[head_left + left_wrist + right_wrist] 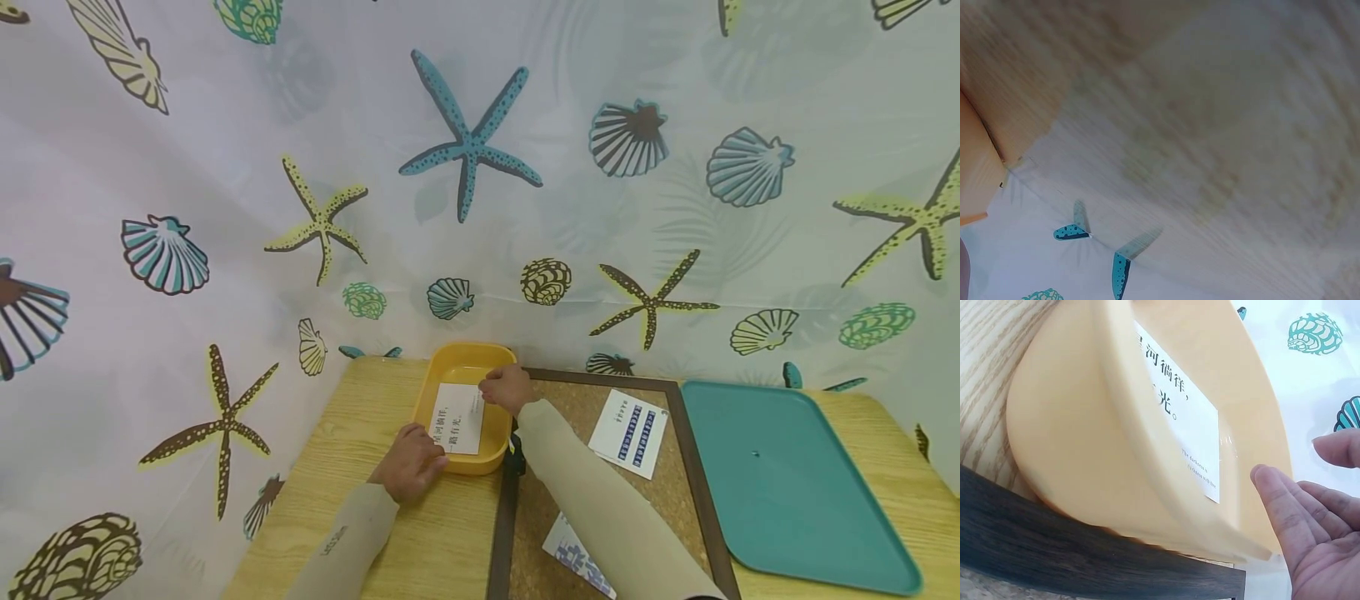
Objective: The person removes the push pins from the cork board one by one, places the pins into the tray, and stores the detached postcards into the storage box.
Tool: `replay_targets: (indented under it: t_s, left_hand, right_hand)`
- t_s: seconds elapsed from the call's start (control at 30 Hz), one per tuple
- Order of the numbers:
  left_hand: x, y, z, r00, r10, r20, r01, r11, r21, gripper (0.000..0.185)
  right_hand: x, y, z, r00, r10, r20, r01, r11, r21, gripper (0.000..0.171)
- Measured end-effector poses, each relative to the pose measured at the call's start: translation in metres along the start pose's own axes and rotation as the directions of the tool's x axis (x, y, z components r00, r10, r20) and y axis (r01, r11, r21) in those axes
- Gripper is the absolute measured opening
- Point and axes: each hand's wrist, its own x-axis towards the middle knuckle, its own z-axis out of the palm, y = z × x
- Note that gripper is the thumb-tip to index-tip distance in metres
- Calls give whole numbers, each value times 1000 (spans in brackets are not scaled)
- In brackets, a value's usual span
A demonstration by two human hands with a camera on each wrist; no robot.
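Observation:
A yellow tray (491, 442) stands on the wooden table at the back, and a white card (457, 418) printed with black characters lies flat in it. My right hand (508, 387) hovers over the tray's far right rim by the card's corner. In the right wrist view this hand (1310, 506) has its fingers straight and apart, holding nothing, just beside the yellow tray (1066, 444) and the card (1179, 425). My left hand (411, 462) sits at the tray's near left corner, touching the rim; how its fingers lie is hidden. The left wrist view is blurred, with the tray's edge (975, 169) at the left.
A cork board (577, 408) in a dark frame lies right of the tray, bearing a blue-printed card (628, 432) and another card (577, 558) partly under my right forearm. A teal tray (787, 475) lies further right. A seashell-patterned curtain (480, 167) hangs behind.

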Motion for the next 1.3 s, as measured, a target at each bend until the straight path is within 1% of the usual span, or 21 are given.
replay_targets:
  t_s: [0.23,0.53,0.7,1.0,1.13,1.3]
  left_hand:
    - [1,1,-1,1000,-14,3,14,1000,-25,26]
    - [-1,1,1,998,-63,23,65,997,-50,26]
    - [0,3,0,996,-80,38,82,995,-54,27]
    - [0,6,-2,997,-76,17,77,997,-33,20]
    - [0,7,-3,997,-71,11,71,997,-24,23]
    - [1,7,-1,996,-82,20,83,996,-26,28]
  right_hand:
    - [0,1,0,1000,-10,-2,10,999,42,37]
    - [-3,0,-2,999,-38,-1,38,997,65,38]
    - [-5,-2,-3,999,-45,-3,45,996,83,37]
    - [-9,-5,-6,997,-71,-26,74,984,162,33]
    - [-10,-7,-9,996,-84,-32,89,974,210,31]
    - [-11,-10,-13,995,-94,-32,99,967,233,31]
